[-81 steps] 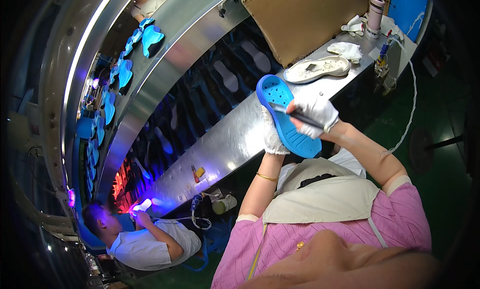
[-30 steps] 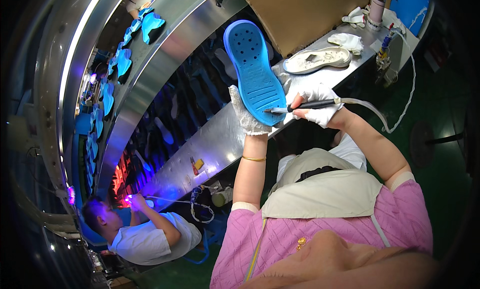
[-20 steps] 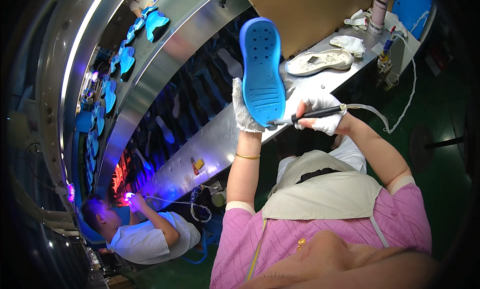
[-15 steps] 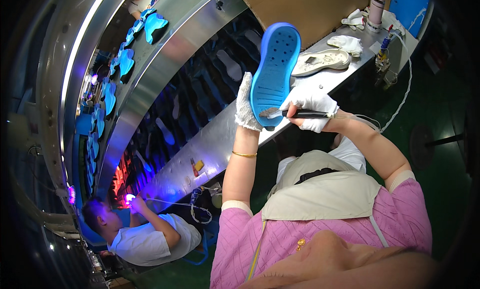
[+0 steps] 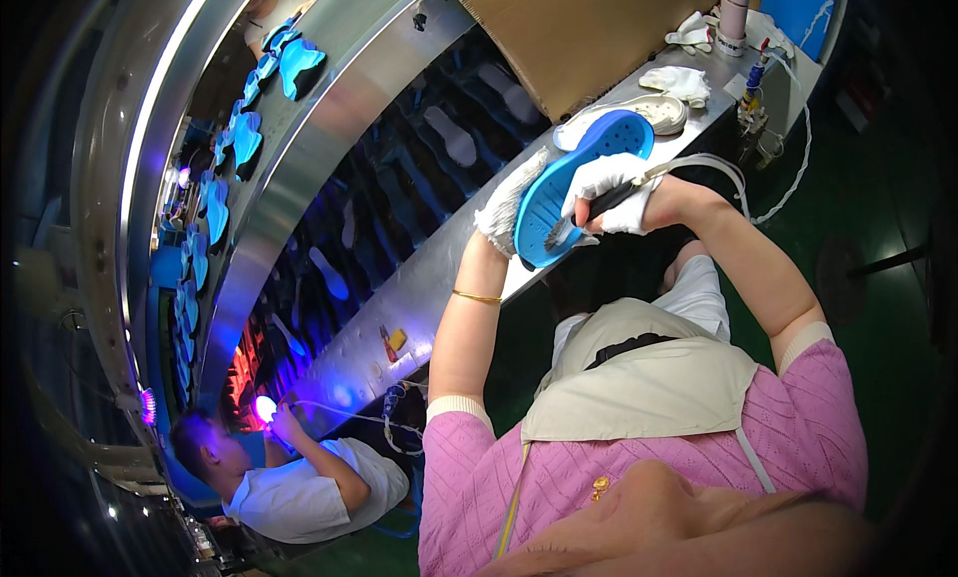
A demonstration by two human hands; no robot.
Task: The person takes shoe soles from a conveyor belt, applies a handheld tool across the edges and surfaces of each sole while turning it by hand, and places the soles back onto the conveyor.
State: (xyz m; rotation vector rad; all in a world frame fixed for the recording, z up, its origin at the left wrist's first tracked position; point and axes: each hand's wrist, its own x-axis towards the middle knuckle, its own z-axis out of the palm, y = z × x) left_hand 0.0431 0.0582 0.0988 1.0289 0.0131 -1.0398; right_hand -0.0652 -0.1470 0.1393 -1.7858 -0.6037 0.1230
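My left hand (image 5: 511, 203), in a white knit glove, grips one edge of a blue shoe sole (image 5: 557, 183). The sole is tilted, its inner side up, with holes at the far end and ridges at the near end. In my right hand (image 5: 629, 216), gloved with bare fingertips, is a black-handled brush (image 5: 617, 196) with a pale hose running from it. Its bristles rest at the sole's near end. My right hand covers part of the sole's middle. Just behind the sole, a white shoe (image 5: 667, 113) lies on the metal bench.
Beyond the metal bench (image 5: 419, 248), soles lie on dark racks. A cardboard sheet (image 5: 589, 38), white gloves (image 5: 676, 83) and a pink bottle (image 5: 733, 13) are at the far end. Blue pieces (image 5: 244, 138) line a belt at left. A co-worker (image 5: 309, 487) holds a glowing lamp.
The sole has been lowered and tipped, its far end swinging right over the white shoe. My right hand has moved in across it, the brush now angled down toward the near end.
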